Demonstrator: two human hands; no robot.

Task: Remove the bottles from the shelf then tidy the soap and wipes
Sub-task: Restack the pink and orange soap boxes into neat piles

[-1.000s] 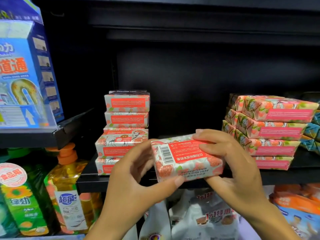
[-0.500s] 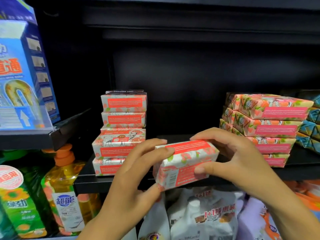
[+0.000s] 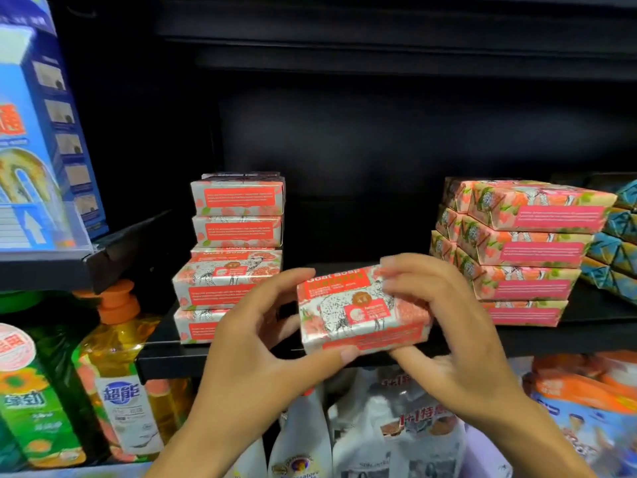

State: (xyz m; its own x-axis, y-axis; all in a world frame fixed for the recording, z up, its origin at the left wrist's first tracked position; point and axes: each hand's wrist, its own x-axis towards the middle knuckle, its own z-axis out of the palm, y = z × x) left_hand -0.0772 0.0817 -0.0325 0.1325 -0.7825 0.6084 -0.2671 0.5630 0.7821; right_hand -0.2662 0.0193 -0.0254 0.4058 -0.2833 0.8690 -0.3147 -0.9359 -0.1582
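Standing beside the person, I see one soap bar (image 3: 358,312) held between both hands in front of the black shelf (image 3: 165,360), just over its front edge, in the gap between the two piles of soap. The left hand (image 3: 248,343) has its grip pinching the bar at the left end, with the thumb under the front lower edge and the fingers at the upper corner. The right hand (image 3: 444,322) is a little blurred, but its grip is curled over the right end of the bar, fingers on top.

On the progress, I judge that the first part is done: no bottle stands on this shelf, and the middle of it is bare. The tidying of the soap is in the middle. The left stack (image 3: 234,257) is not even, because its lower bars stick out further to the front than the two upper ones. The right stack (image 3: 524,246) also sits in steps, and the bar in the hands is not yet placed. I cannot tell which packs are the wipes, so that part seems still to be done. A yellow pump bottle (image 3: 120,384) stands on the lower level at the left.

Compared with one second ago, the bar has been turned over. Then it showed the barcode end and the back with upside-down text; now the front with the words "Goat Soap" faces up and reads correctly. Both stacks look unchanged.
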